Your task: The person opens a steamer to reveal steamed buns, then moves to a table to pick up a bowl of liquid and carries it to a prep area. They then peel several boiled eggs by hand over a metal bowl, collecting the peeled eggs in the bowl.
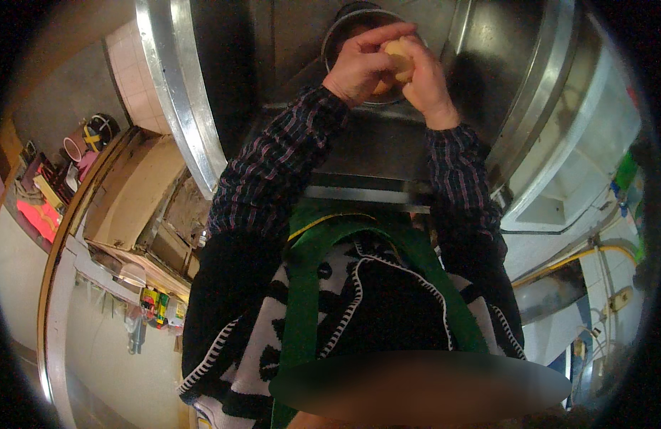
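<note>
Both hands meet over a round metal pot (325, 51) in a stainless steel sink (373, 145). My right hand (431, 80) grips a pale yellow piece of food (399, 56), perhaps a peeled potato. From the other side, my left hand (354, 67) presses its thumb and bent fingers against the same piece, with the index finger stretched out above it. Any small tool between the fingers would be hidden. Below the hands, an orange-tan piece (383, 87) shows inside the pot, whose remaining contents are mostly covered.
The sink's bright metal rim (175, 96) runs along the left. On the right stands a white basin or counter unit (539, 209), with a yellow hose (577, 256) below it. A worn cardboard box (135, 198) sits at left, near a shelf holding assorted household items.
</note>
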Available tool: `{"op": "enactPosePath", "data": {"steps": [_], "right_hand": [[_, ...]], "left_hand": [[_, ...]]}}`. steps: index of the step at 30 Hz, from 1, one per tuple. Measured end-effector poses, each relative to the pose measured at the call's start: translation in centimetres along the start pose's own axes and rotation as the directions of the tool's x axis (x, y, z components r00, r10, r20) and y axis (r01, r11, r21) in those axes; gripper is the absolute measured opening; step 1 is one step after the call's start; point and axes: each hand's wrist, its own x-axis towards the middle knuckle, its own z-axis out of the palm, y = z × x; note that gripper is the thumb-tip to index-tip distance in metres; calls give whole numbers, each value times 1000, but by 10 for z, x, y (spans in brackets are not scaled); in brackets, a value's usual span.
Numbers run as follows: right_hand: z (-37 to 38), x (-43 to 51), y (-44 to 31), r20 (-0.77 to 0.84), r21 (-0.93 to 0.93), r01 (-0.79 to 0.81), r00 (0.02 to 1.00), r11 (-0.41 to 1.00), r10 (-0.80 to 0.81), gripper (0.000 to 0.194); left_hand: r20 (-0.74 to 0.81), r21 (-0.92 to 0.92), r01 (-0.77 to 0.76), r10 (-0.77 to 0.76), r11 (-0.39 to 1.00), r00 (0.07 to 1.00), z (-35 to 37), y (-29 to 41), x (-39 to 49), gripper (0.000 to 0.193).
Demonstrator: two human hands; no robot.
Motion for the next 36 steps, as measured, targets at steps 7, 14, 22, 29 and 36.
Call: {"op": "enactPosePath", "data": {"steps": [7,14,22,29,36], "right_hand": [[-3,5,-4,34,375,-198,979,905,200,21],[-7,5,-5,89,141,-48,995,989,36,39],[-3,1,8,37,-69,2,999,998,1,43],[-2,2,7,31,216,-207,978,954,205,41],[5,-5,-18,-20,-22,144,989,989,-145,23]], "left_hand": [[32,10,2,-3,1000,999,-2,4,-1,57],[61,9,3,-3,1000,998,-4,6,2,55],[17,108,-18,16,994,1000,-2,4,5,54],[53,46,1,-4,999,999,-5,5,1,54],[13,70,-2,1,998,1000,-3,4,4,53]]}}
